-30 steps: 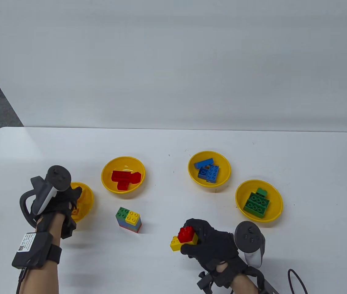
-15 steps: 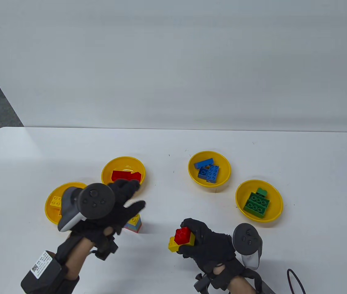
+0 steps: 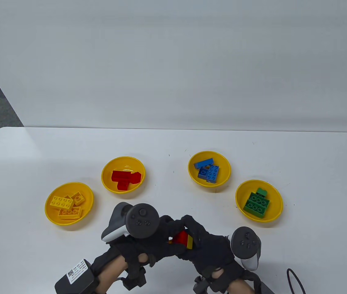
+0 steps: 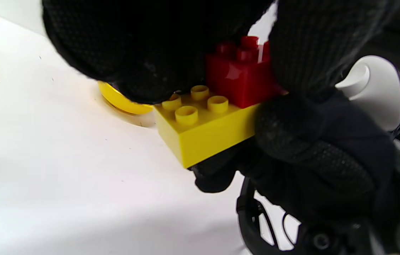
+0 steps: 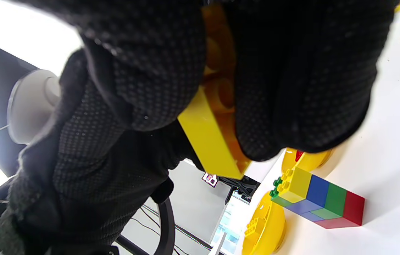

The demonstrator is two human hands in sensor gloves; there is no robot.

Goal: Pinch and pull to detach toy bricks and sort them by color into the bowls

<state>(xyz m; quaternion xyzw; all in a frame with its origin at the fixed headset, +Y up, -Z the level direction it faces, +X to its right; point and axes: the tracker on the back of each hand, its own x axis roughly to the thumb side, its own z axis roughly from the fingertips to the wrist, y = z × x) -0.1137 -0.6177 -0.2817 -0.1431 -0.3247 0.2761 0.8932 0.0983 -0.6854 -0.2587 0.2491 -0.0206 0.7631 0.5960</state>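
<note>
Both hands are meeting at the near centre of the table (image 3: 23,147). Right hand (image 3: 210,245) is gripping the yellow brick (image 4: 203,134), fingers curled round its right end. Red brick (image 4: 240,79) is sitting on top, toward that end. Left hand (image 3: 153,242) is closing over the red brick from the left; whether it is pinching yet, cannot tell. Yellow's free end is pointing left.

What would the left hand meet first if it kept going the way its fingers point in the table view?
The left hand points toward the right hand and already touches the red-and-yellow brick pair held there. Going straight on, it would press into that pair and the right hand's fingers, though depth is unclear.
</note>
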